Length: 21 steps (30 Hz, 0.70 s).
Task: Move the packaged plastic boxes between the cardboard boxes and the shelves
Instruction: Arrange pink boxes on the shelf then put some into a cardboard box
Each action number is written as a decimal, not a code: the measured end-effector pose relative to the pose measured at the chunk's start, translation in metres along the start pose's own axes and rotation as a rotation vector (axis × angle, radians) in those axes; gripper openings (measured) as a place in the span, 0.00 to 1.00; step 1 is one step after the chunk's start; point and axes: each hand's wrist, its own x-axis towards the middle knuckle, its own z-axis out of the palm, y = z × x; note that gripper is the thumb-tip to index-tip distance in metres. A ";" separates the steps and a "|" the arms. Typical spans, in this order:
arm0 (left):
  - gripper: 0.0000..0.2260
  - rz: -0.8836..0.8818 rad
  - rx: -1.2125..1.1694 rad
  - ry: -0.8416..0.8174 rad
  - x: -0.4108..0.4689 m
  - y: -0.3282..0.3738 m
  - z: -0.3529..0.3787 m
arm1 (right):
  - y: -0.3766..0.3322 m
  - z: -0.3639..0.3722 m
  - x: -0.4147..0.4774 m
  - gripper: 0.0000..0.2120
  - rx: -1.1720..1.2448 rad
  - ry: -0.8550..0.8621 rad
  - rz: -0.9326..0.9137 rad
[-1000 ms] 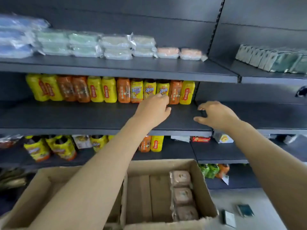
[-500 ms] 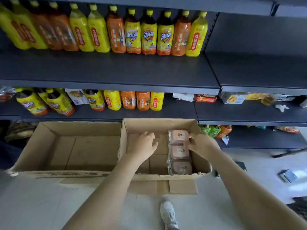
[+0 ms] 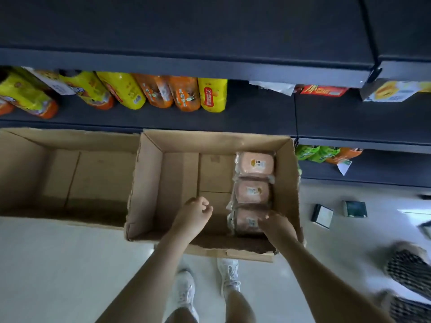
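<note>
Three pink plastic boxes (image 3: 253,191), clear-wrapped and labelled, lie in a row along the right wall of the right cardboard box (image 3: 149,183). My right grip (image 3: 277,227) curls onto the nearest plastic box (image 3: 245,221); my left grip (image 3: 194,214), a fist holding nothing, hangs just beside it.

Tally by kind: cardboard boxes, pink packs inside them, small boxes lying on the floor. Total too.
Cardboard boxes: 2
Pink packs: 3
Small boxes on floor: 2
Total: 7
</note>
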 end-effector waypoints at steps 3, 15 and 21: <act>0.13 -0.039 -0.054 -0.028 0.029 -0.005 0.026 | 0.017 0.029 0.040 0.12 -0.015 -0.047 0.041; 0.08 -0.104 -0.143 -0.152 0.124 -0.038 0.100 | 0.045 0.086 0.127 0.29 0.313 -0.135 0.305; 0.10 -0.095 -0.262 -0.147 0.150 -0.023 0.097 | 0.042 0.090 0.126 0.36 0.407 -0.124 0.393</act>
